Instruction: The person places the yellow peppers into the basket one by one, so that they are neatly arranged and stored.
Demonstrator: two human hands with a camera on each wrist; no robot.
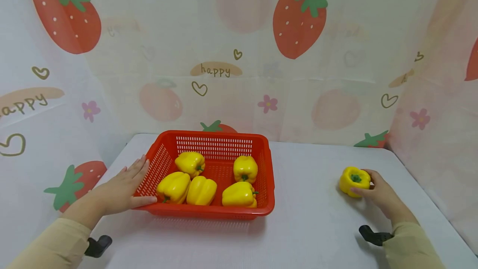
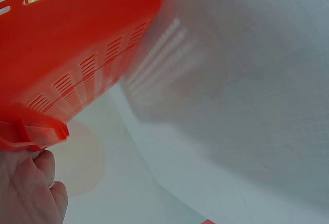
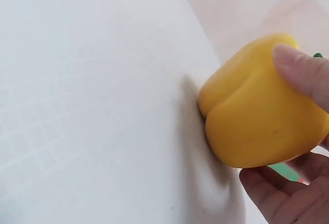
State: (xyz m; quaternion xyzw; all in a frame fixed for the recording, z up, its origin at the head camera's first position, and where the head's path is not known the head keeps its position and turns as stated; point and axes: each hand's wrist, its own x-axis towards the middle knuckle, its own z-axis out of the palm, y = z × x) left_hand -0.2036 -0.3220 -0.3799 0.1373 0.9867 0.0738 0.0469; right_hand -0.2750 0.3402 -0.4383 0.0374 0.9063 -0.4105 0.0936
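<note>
On the right side of the table, my right hand [image 1: 384,196] grips a yellow bell pepper [image 1: 350,181] between thumb and fingers. Its green stem faces up in the head view. The right wrist view shows the pepper [image 3: 257,111] close over the white surface, the thumb [image 3: 298,72] on one side and fingertips [image 3: 264,190] on the other. My left hand [image 1: 121,188] rests on the left rim of a red plastic basket [image 1: 213,211], fingers straight along it and thumb over the front corner. Inside the basket lie several yellow bell peppers [image 1: 201,190].
The basket stands left of centre on the white table [image 1: 306,219]. A curtain [image 1: 239,45] printed with strawberries hangs behind the table and along both sides. Black wrist mounts [image 1: 375,235] stick out by both sleeves.
</note>
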